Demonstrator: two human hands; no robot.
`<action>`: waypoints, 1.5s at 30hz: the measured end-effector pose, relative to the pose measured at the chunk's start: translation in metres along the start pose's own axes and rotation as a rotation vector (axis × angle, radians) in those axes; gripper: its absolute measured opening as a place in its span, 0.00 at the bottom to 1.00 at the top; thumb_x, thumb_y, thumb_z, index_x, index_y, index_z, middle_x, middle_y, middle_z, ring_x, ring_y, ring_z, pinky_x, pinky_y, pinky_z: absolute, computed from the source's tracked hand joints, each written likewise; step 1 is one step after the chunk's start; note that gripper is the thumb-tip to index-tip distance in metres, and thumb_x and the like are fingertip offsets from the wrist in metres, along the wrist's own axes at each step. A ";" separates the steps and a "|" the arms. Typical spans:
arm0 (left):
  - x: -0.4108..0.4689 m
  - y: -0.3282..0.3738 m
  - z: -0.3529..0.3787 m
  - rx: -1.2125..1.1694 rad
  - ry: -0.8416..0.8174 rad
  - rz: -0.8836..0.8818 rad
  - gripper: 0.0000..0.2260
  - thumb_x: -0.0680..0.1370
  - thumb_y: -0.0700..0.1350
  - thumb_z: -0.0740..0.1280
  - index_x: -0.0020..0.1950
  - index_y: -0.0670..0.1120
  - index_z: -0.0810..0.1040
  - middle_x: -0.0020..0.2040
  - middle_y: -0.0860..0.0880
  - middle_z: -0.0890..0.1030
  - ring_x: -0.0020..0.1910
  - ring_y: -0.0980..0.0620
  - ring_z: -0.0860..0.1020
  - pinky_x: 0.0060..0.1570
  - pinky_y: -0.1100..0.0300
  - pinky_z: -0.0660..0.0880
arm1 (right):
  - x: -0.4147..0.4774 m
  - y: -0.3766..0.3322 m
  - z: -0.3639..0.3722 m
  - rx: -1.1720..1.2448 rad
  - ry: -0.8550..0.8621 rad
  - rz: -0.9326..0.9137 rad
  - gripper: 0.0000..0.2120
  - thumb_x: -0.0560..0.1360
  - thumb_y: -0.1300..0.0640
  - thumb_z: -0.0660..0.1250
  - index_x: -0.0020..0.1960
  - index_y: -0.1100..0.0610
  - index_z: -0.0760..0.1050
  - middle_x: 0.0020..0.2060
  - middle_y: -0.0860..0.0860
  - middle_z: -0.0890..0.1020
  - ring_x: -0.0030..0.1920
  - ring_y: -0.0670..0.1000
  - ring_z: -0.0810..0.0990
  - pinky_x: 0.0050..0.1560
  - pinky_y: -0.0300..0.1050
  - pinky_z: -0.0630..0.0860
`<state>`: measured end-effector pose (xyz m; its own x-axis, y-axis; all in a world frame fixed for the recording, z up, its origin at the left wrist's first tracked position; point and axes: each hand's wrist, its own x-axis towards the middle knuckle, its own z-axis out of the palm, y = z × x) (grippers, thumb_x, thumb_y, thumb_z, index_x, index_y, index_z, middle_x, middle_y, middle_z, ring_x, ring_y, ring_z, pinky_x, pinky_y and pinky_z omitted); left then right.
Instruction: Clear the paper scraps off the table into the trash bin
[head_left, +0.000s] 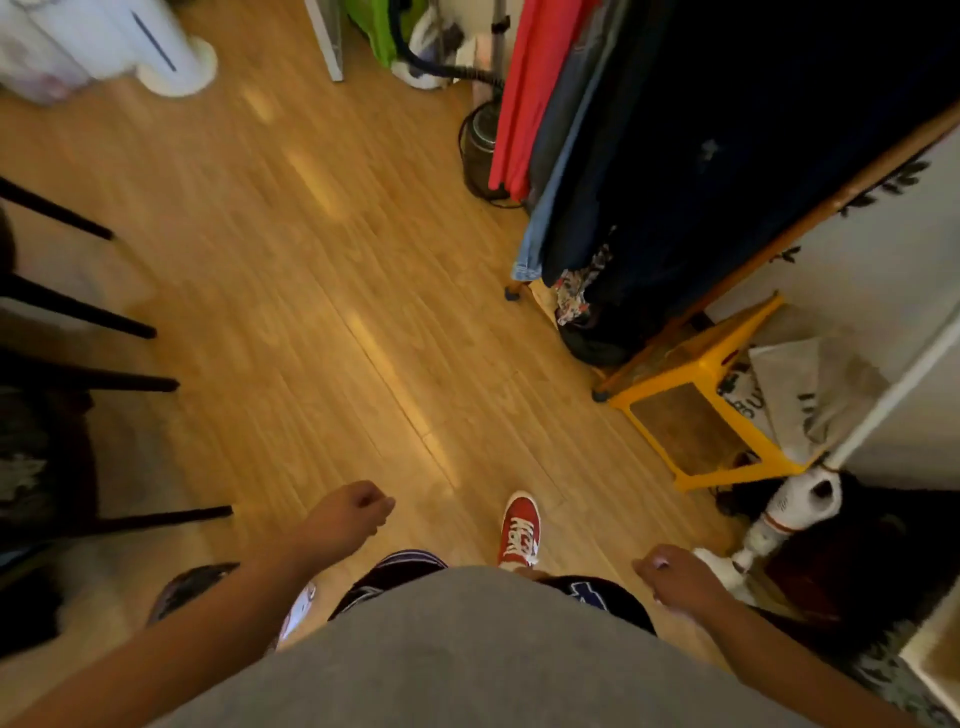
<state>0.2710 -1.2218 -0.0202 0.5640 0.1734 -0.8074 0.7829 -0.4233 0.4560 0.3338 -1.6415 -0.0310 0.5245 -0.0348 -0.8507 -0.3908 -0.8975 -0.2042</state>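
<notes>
- Paper scraps, table top and trash bin: none of them can be made out in the head view, which is blurred and looks down at a wooden floor (322, 291)
- Left hand (347, 512) hangs over the floor at lower centre-left, fingers curled into a loose fist; whether anything is inside the fist cannot be told
- Right hand (678, 577) hangs at lower right, also curled shut, with something small and pale at the knuckles that is too blurred to identify
- 1 red sneaker (519, 530) with white laces is planted on the floor between the 2 hands, toe pointing away from the person
- Grey shirt (483, 660) fills the bottom middle, with dark shorts (389, 571) showing just above it
- Black furniture legs (130, 382) reach in from the left edge
- Clothes rack at upper right carries a red garment (524, 93) and dark clothes (701, 156) beside it
- Yellow stool (701, 364) stands on the floor under the rack's near end
- White stick vacuum (789, 512) leans at the right, near the right hand
- White cylindrical appliance (130, 41) stands at the top left corner
</notes>
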 end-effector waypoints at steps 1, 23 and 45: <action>0.001 -0.003 -0.003 -0.017 0.013 -0.036 0.11 0.79 0.51 0.64 0.46 0.44 0.78 0.44 0.42 0.83 0.41 0.45 0.81 0.36 0.57 0.73 | 0.012 -0.017 -0.016 -0.055 -0.018 -0.031 0.16 0.79 0.50 0.63 0.35 0.56 0.69 0.34 0.54 0.76 0.40 0.54 0.75 0.42 0.46 0.68; 0.095 -0.049 -0.206 -0.439 0.220 -0.439 0.11 0.79 0.50 0.64 0.48 0.43 0.79 0.44 0.43 0.83 0.46 0.45 0.81 0.49 0.54 0.76 | 0.199 -0.512 -0.110 -0.387 -0.097 -0.438 0.09 0.75 0.51 0.67 0.39 0.54 0.77 0.36 0.51 0.81 0.42 0.54 0.81 0.48 0.51 0.78; 0.262 0.092 -0.459 -0.611 0.373 -0.396 0.11 0.79 0.52 0.63 0.47 0.46 0.78 0.45 0.46 0.81 0.44 0.47 0.78 0.47 0.55 0.74 | 0.348 -0.841 -0.210 -0.695 -0.194 -0.443 0.09 0.75 0.50 0.67 0.40 0.55 0.75 0.40 0.56 0.82 0.43 0.56 0.81 0.50 0.53 0.80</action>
<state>0.6114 -0.8072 -0.0183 0.1815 0.5381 -0.8231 0.8867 0.2723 0.3736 1.0043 -0.9916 -0.0537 0.3557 0.4033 -0.8431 0.4074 -0.8788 -0.2486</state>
